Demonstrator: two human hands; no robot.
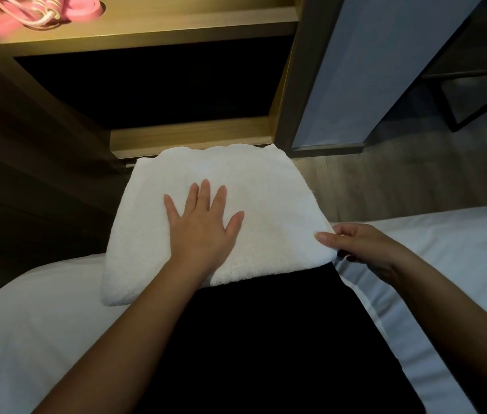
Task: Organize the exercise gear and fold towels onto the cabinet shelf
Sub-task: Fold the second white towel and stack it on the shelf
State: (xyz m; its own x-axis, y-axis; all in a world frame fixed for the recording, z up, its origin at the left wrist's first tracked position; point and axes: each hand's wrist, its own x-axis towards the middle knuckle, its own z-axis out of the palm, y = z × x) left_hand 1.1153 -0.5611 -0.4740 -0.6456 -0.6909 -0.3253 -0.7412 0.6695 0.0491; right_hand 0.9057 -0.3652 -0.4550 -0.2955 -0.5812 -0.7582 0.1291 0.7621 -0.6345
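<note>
Seemingly pink bands, cropped, hands on towel

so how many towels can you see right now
1. The folded white towel lies across the person's lap, left hand flat on it, right hand pinching its near right corner. More could lie out of frame.

one white towel, two hands: left hand, right hand; one pink gear pile

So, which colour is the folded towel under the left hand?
Plain white, no pattern: the towel shows clearly in the head view, with the left hand flat on it.
</note>
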